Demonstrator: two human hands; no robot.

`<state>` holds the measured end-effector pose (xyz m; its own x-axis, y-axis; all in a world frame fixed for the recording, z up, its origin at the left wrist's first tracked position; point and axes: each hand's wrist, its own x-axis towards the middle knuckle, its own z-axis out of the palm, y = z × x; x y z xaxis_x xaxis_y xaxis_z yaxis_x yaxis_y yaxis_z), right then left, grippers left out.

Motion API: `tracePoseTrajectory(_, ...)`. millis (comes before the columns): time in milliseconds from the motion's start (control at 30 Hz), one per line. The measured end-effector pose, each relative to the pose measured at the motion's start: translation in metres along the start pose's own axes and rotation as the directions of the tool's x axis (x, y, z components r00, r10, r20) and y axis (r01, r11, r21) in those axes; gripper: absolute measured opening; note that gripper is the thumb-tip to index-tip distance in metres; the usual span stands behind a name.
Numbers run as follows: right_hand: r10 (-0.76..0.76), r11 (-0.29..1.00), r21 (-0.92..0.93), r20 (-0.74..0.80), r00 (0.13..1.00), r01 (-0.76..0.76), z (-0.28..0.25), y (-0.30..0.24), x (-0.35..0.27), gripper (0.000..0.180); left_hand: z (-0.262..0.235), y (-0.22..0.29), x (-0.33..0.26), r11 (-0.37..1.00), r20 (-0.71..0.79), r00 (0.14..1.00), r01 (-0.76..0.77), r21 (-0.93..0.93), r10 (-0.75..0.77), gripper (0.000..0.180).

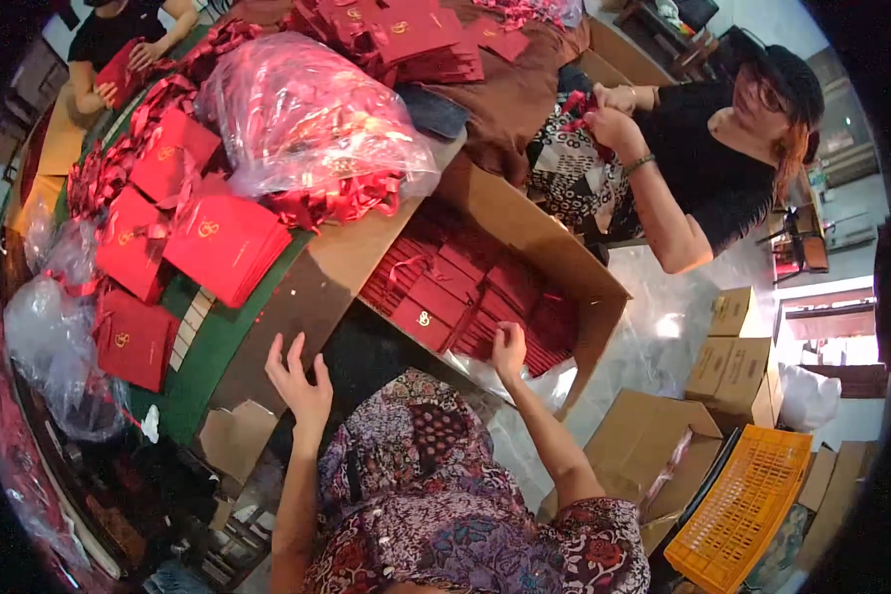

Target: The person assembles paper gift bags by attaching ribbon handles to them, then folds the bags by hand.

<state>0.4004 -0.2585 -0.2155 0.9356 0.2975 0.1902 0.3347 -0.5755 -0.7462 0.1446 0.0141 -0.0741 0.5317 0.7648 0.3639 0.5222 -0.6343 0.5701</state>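
The flat red paper gift bags [465, 297] with small gold emblems stand packed on edge in rows, filling a large open brown cardboard box [554, 238] that tilts against the table edge in front of the person. Thin red cord handles lie across some of them. The right hand [509, 351] rests on the near end of the rows, fingers curled down onto the bag tops; whether it actually pinches one cannot be told. The left hand [300, 381] is held up open, fingers spread, over the dark gap between the box and the table, touching nothing.

More of the same red bags lie in loose stacks [223, 247] on the green-topped table [208, 346] to the left. Beside them sits a big clear plastic sack [307, 109] bulging with red ribbon bows, some spilling out under its lower edge. Crumpled clear plastic wrap [49, 346] lies at the table's left end.

Across the box, a person in a black top [703, 168] holds something red in both hands. Another person at the upper left holds a red bag. On the floor to the right stand several closed small cardboard cartons [738, 356] and an orange plastic crate [747, 510].
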Motion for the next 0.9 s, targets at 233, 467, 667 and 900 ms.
tracePoseTrajectory(233, 0.024, 0.999, -0.046, 0.036, 0.999, -0.022, -0.005, 0.015, -0.001, 0.016, -0.001, 0.007, 0.002, 0.99, 0.023, 1.0, -0.013, 0.142, 0.01, 0.04)
tracePoseTrajectory(467, 0.044, 0.853, -0.521, 0.121, 0.992, 0.026, 0.001, 0.063, 0.069, 0.041, -0.014, 0.022, -0.019, 0.996, 0.073, 0.996, 0.061, -0.057, -0.057, 0.04)
tracePoseTrajectory(667, 0.127, 0.683, -0.721, 0.276, 0.953, 0.118, -0.003, 0.095, 0.082, 0.052, -0.011, 0.051, -0.066, 0.984, 0.196, 0.977, 0.112, -0.141, -0.084, 0.037)
tracePoseTrajectory(900, -0.023, 0.493, -0.791, 0.404, 0.914, 0.362, 0.01, 0.12, 0.098, 0.012, 0.001, 0.069, -0.073, 0.952, 0.258, 0.962, 0.158, -0.263, -0.088, 0.036)
